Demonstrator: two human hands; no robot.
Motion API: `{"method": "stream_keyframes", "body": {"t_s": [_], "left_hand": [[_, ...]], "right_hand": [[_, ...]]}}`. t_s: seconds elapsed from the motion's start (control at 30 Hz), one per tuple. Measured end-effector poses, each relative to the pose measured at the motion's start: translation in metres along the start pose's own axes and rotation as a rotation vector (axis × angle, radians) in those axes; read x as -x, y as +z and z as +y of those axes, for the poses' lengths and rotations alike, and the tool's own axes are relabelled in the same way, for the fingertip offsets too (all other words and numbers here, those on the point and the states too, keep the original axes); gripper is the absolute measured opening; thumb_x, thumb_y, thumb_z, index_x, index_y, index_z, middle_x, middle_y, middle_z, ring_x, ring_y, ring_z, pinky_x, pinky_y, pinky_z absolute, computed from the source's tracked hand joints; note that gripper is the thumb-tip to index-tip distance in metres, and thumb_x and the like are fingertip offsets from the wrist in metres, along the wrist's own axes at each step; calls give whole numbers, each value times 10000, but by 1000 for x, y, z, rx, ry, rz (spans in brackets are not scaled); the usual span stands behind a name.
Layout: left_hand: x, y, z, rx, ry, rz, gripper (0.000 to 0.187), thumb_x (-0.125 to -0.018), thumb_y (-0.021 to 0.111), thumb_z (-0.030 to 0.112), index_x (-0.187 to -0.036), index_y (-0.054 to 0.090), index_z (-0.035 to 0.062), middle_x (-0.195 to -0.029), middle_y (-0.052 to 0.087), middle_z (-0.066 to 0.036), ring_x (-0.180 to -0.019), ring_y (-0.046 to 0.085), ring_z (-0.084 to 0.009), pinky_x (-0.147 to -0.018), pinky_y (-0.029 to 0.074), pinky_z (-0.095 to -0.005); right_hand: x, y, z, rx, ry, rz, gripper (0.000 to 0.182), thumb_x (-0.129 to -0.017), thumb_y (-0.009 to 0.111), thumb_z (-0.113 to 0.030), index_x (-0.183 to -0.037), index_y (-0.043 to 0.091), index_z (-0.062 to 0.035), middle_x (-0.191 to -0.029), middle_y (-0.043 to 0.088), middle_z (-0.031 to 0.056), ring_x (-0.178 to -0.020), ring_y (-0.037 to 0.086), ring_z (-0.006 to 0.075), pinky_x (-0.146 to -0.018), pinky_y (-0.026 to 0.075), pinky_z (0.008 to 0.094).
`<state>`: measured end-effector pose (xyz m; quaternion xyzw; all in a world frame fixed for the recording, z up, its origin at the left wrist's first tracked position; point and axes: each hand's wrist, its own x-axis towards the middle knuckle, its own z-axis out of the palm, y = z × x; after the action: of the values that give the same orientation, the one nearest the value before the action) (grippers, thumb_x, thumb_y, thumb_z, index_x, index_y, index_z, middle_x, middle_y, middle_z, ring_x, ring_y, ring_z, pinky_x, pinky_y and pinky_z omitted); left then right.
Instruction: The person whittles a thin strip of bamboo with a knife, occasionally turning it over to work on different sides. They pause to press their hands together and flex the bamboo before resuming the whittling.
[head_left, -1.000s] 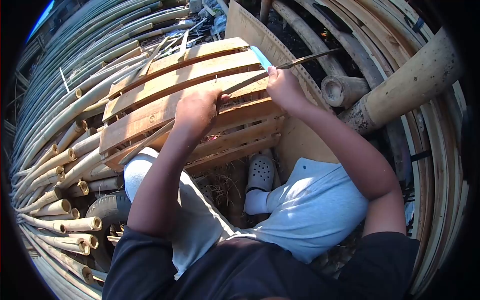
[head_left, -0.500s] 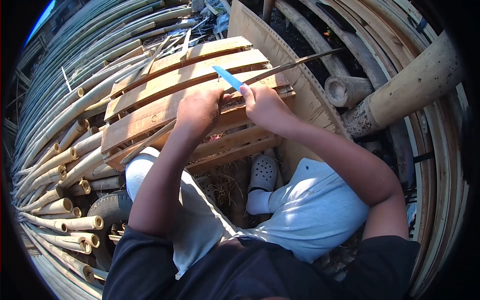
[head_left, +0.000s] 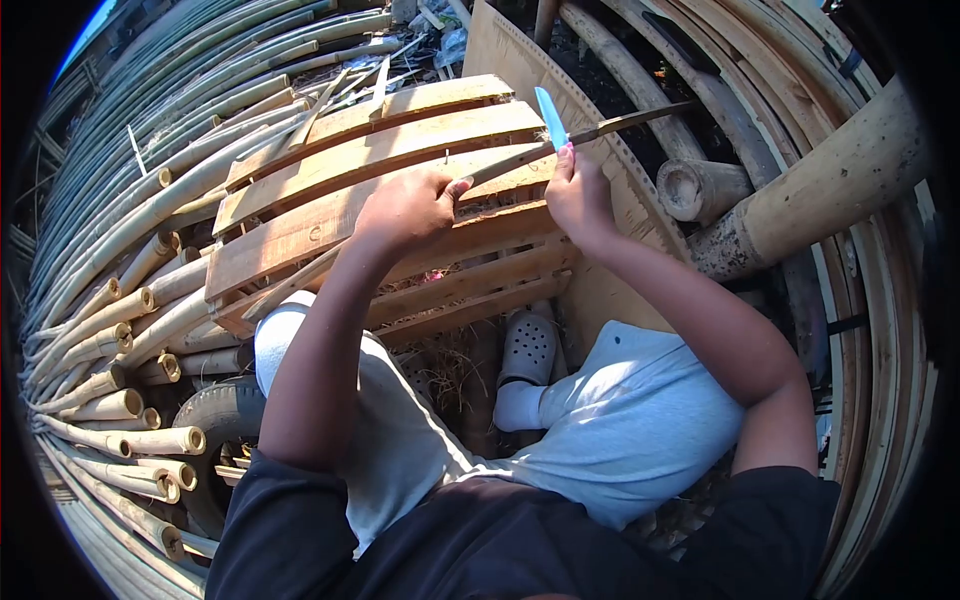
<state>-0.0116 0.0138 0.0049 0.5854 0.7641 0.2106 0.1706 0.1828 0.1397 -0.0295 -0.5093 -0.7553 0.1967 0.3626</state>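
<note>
Head view: the left hand (head_left: 405, 212) pinches a thin bamboo strip (head_left: 560, 143) lying across the wooden pallet (head_left: 330, 215). The right hand (head_left: 578, 192) is closed on a blue-bladed knife (head_left: 550, 116), which has moved rightward along the strip since half a second ago, blade now pointing up beside stacked bamboo poles (head_left: 120, 330).
</note>
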Motion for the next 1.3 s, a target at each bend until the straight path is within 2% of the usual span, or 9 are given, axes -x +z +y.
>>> {"method": "stream_keyframes", "body": {"t_s": [0.13, 0.4, 0.47, 0.5, 0.67, 0.73, 0.9, 0.97, 1.3], "left_hand": [[-2, 1, -4, -1, 0, 3, 433, -1090, 532, 429, -966, 715, 56, -816, 678, -216, -795, 651, -394, -776, 500, -485], [-10, -2, -10, 85, -11, -96, 461, -1086, 546, 390, -890, 693, -1, -738, 644, -205, -702, 602, -333, -723, 476, -458], [-10, 0, -13, 65, -62, 10, 447, -1070, 566, 388, -889, 705, 3, -735, 645, -215, -702, 612, -340, -721, 473, -463], [-8, -14, 0, 6, -160, -134, 424, -1059, 549, 473, -1111, 784, 125, -1078, 751, -222, -1064, 710, -390, -951, 527, -487], [-8, -14, -3, 9, -215, -216, 399, -1050, 561, 465, -1154, 798, 161, -1074, 754, -221, -1060, 717, -378, -959, 527, -485], [-6, -7, -11, 100, -130, 7, 482, -1052, 591, 376, -759, 654, 0, -654, 587, -175, -660, 551, -320, -700, 455, -462], [-8, -4, -10, 82, -119, 71, 488, -1051, 594, 375, -759, 659, -10, -630, 568, -161, -619, 539, -268, -674, 446, -443], [-5, -17, -7, 29, -256, -126, 374, -1038, 583, 440, -1073, 808, 143, -1022, 750, -229, -1013, 715, -385, -911, 526, -484], [-1, -27, -14, 120, -225, -122, 446, -1049, 580, 415, -966, 762, 16, -900, 720, -257, -903, 694, -393, -857, 512, -478]], "right_hand": [[16, 5, -7, -129, -106, -281, 398, -1105, 502, -319, -1060, 701, 22, -808, 683, 295, -791, 716, 446, -697, 535, 501], [0, 13, 18, 29, -71, 104, 507, -1122, 464, -390, -952, 678, 37, -731, 676, 235, -724, 698, 403, -683, 526, 471], [-22, -8, 17, 88, -5, -190, 494, -1116, 465, -406, -1038, 682, 30, -795, 695, 226, -738, 707, 390, -697, 539, 454], [-23, -23, 0, 25, 234, -159, 494, -1117, 469, -403, -1010, 678, 31, -762, 671, 217, -669, 679, 364, -648, 517, 439], [-22, -4, 13, 44, -44, -192, 506, -1123, 459, -411, -995, 667, 33, -676, 637, 166, -580, 643, 293, -588, 494, 409], [-28, -10, 17, 63, -62, -267, 503, -1127, 456, -420, -1038, 652, 34, -686, 633, 138, -592, 649, 256, -605, 495, 418], [-24, -3, 18, 5, -91, -214, 510, -1136, 422, -442, -1026, 659, -4, -652, 587, 55, -503, 587, 159, -464, 466, 358], [-25, -25, -8, -30, 61, -373, 551, -1137, 386, -466, -1003, 647, 1, -636, 551, 45, -472, 567, 164, -434, 457, 349], [-64, -55, 5, -329, 424, -438, 462, -1128, 420, -473, -1055, 587, -49, -655, 510, -2, -436, 487, 123, -388, 401, 311]]}}
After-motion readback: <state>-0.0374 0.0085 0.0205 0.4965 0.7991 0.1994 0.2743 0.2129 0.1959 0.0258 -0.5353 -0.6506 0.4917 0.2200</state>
